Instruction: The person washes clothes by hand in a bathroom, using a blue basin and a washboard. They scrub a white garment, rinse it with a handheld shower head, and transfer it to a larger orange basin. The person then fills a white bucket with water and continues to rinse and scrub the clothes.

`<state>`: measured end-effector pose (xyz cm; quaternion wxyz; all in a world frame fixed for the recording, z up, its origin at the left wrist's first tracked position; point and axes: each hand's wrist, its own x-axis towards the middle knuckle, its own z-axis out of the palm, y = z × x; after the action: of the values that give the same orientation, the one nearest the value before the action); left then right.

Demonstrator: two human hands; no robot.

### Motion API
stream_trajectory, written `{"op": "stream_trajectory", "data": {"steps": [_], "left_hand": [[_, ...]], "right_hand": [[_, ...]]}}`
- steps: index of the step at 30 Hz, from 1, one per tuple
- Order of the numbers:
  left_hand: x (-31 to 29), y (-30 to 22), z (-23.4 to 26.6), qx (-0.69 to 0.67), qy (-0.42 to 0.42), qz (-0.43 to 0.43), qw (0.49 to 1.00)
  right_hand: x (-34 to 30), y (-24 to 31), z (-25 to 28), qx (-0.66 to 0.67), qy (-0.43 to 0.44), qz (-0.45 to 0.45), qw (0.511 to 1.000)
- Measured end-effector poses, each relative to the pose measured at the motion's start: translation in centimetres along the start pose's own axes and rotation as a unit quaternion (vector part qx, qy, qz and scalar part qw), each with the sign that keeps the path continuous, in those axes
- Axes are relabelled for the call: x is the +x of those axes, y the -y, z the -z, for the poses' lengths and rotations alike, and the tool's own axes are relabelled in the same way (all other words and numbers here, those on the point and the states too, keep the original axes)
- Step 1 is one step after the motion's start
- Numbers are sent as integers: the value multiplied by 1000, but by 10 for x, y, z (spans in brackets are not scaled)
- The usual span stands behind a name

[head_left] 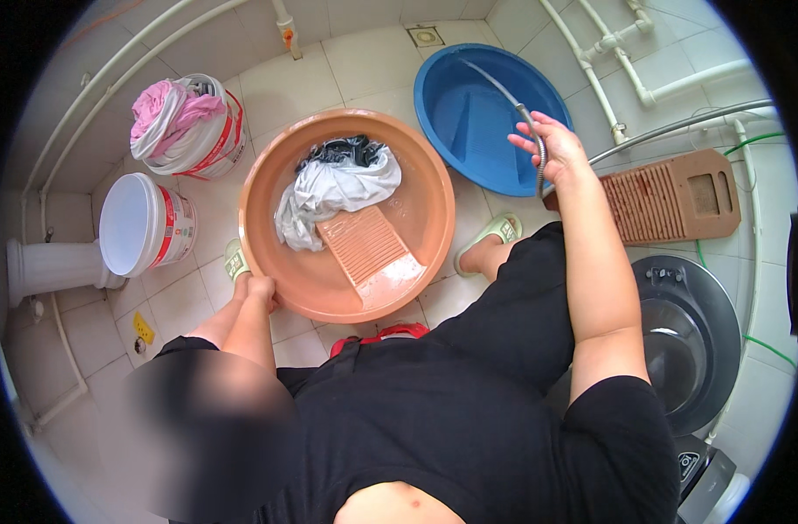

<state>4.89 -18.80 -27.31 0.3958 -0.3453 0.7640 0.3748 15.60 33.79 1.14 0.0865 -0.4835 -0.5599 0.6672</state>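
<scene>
My right hand [556, 148] is raised beside the blue washtub [543, 83], holding a flexible metal hose [532, 131]. Some of its fingers stick out past the hose, whose thin end reaches over the blue tub. Down at the near left edge of the orange washtub [434, 210], my left hand [261, 288] grips the rim, its fingertips partly hidden. Inside this orange tub lie wet white cloth [342, 183] and dark cloth [351, 148] in shallow water. A ribbed washboard surface [373, 249] slopes up toward me there.
On the left stand a white bucket [137, 223] and another bucket [215, 157] piled with pink and white laundry [172, 118]. A brown washboard [670, 196] lies at the right, above a dark grey basin [678, 341]. Pipes [591, 79] run along the walls; a floor drain [425, 36] is behind.
</scene>
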Motion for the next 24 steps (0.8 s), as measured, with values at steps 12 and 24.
{"op": "stream_trajectory", "data": {"steps": [12, 24], "left_hand": [[-81, 16, -54, 484, -197, -496, 693], [-147, 48, -136, 683, 127, -512, 504]], "right_hand": [[-9, -6, 22, -41, -19, 7, 999], [-26, -24, 10, -255, 18, 29, 966]]}}
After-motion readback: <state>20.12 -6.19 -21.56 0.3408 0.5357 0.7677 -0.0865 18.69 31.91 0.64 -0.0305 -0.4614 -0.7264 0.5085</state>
